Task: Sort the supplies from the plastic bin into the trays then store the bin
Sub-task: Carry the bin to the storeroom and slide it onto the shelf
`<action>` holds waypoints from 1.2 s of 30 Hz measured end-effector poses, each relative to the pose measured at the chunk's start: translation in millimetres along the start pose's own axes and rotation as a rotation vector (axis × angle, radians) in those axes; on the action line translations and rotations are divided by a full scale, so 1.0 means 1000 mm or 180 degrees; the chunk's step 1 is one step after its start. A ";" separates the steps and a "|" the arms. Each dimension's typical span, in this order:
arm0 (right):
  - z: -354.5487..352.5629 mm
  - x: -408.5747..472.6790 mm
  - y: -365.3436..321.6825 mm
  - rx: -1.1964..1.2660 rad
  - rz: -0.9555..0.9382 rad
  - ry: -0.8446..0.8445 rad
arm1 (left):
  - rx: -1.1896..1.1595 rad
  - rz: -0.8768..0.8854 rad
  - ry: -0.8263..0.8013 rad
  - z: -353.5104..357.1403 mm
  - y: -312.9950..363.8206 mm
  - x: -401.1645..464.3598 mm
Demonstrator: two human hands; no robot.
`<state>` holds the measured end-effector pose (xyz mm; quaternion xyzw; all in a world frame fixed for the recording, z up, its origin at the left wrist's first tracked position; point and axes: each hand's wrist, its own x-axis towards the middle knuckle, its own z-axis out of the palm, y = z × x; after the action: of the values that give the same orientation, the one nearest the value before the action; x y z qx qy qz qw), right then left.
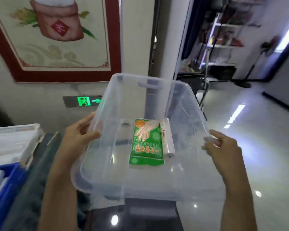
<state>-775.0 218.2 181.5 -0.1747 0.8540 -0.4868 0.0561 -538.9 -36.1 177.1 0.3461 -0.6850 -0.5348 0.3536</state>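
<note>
A clear plastic bin point(140, 184) is held up in front of me, above the floor. My left hand point(78, 132) grips its left rim with the thumb inside. My right hand point(223, 149) grips the right rim, fingers curled over the edge. Inside on the bottom lies a green packet of disposable gloves point(147, 144), and a roll of clear plastic bags point(168, 139) rests against the packet's right side. A small clear item point(125, 124) lies to the left of the packet; what it is stays unclear.
A blue tray point(2, 185) with white contents stands at the lower left, with a white box or tray point(12, 144) behind it on a dark surface. A wall with a framed picture and a green exit sign point(85, 101) is ahead. Glossy floor point(257, 130) stretches to the right.
</note>
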 end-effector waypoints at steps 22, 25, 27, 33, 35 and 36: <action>-0.238 0.017 0.167 -0.0221 0.1503 0.2127 | -0.0024 0.0180 -0.2765 0.407 0.058 0.049; -0.259 0.020 0.185 -0.0266 0.1669 0.2395 | 0.0056 0.0250 -0.3083 0.461 0.062 0.056; -0.271 0.026 0.194 -0.0318 0.1810 0.2529 | 0.0041 0.0328 -0.3279 0.498 0.066 0.058; -0.315 0.075 0.216 -0.0416 0.2046 0.2897 | -0.0234 0.0165 -0.3608 0.610 0.087 0.071; -0.331 0.095 0.221 -0.0371 0.2024 0.3012 | -0.0250 0.0200 -0.3719 0.648 0.095 0.082; -0.338 0.105 0.224 -0.0358 0.1996 0.3081 | -0.0261 0.0240 -0.3760 0.666 0.100 0.088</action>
<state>-1017.8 559.8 174.6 0.3265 0.8179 -0.4252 -0.2087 -1162.7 232.3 166.1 -0.0486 -0.7564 -0.6499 -0.0557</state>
